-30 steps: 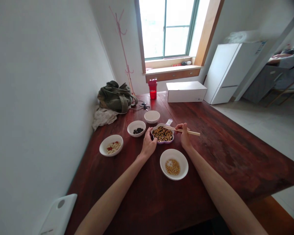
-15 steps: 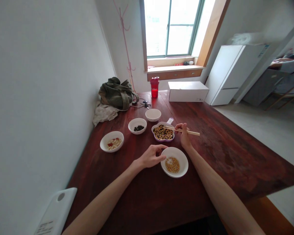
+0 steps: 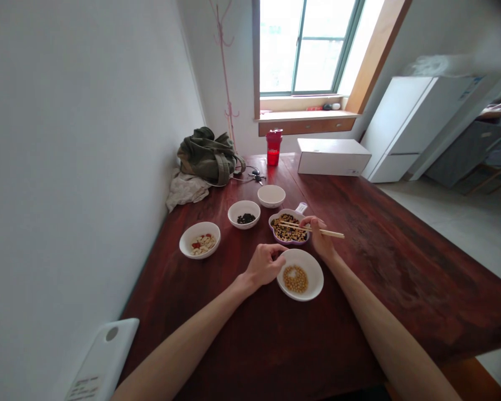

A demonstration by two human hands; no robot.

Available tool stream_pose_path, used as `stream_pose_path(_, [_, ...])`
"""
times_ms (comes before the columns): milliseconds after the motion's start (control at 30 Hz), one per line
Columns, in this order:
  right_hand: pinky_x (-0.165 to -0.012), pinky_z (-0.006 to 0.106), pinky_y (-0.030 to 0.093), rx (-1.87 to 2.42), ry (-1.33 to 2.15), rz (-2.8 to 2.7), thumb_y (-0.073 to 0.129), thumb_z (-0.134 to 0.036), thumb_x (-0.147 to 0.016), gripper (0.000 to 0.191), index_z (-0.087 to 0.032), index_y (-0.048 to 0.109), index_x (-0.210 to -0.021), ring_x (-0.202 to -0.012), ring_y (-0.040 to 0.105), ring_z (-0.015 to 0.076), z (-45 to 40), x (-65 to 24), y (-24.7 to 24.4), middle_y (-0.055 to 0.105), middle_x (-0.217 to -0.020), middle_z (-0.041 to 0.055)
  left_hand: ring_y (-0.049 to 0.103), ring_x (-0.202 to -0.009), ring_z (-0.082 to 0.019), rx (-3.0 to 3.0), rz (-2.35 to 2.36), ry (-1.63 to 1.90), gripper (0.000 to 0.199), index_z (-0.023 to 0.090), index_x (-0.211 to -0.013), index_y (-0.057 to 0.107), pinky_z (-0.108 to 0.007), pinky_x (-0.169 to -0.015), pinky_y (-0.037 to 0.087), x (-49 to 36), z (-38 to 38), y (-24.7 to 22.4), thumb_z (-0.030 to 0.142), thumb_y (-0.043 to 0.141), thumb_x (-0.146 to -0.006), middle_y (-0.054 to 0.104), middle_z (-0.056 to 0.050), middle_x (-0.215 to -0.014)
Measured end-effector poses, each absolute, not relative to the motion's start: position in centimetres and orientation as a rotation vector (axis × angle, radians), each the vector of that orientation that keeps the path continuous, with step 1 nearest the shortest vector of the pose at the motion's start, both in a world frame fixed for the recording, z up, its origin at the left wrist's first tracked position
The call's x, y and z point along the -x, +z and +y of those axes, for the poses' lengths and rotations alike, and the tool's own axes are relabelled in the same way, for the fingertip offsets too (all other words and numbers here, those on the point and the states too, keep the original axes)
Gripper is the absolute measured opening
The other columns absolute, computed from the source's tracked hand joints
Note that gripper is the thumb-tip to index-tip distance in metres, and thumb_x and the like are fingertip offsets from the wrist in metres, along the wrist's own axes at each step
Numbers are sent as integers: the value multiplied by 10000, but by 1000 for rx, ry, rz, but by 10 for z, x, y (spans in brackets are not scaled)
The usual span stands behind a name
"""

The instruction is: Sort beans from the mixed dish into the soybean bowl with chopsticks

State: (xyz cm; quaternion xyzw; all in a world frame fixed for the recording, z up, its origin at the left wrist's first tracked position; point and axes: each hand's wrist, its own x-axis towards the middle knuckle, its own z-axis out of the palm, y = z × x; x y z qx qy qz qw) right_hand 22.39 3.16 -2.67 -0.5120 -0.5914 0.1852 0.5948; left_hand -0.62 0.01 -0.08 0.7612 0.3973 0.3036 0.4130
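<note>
A white bowl [image 3: 313,285] with yellow soybeans [image 3: 295,278] in it sits close in front of me. My left hand [image 3: 268,264] pinches its left rim, thumb over the edge. Wooden chopsticks [image 3: 332,234] are in my right hand [image 3: 320,236], and their tips reach among the mixed dark and yellow beans [image 3: 290,228] of a purple-rimmed, petal-shaped dish [image 3: 289,243] with a short handle. I cannot tell whether a bean is between the tips. To the left stand a bowl with black beans [image 3: 246,219] and a bowl with pale pieces and red bits [image 3: 203,244].
Another white bowl [image 3: 271,196] stands behind the dish. Farther back are a green bag [image 3: 206,159], a red shaker bottle [image 3: 274,147] and a white box [image 3: 334,157]. A wall [image 3: 67,167] borders the table's left side; a white device [image 3: 104,359] is at lower left.
The whole view has shifted, so things appear farther right. The chopstick tips have moved left and slightly nearer within the dish. My left hand's fingers have drawn in at the bowl's rim.
</note>
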Motion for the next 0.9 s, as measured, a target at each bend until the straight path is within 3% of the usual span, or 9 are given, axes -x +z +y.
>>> stream_pose_path(167, [-976, 428, 425, 1229, 374, -1442, 316, -663, -1020, 641, -259, 720, -729, -890, 646, 248, 33, -224, -27, 736, -828, 43, 523, -580, -123, -1892, 1085, 839, 345, 148, -1033, 840, -222, -558, 392, 5, 2, -2, 187, 596, -792, 708, -17, -685])
stream_pose_path(333, [-956, 415, 428, 1257, 357, -1505, 312, -639, -1033, 617, -254, 711, -761, -892, 651, 237, 33, -224, -27, 738, -821, 30, 601, -665, -155, -1880, 1092, 816, 373, 152, -1088, 827, -230, -626, 459, 5, 1, -3, 193, 583, -809, 768, -42, -801])
stream_pose_path(900, [-940, 408, 445, 1262, 371, -1543, 318, -600, -1048, 589, -248, 703, -773, -886, 661, 232, 34, -225, -26, 741, -845, 37, 622, -682, -155, -1821, 1075, 885, 364, 167, -1112, 819, -249, -660, 463, 4, -3, -1, 166, 579, -840, 803, -41, -917])
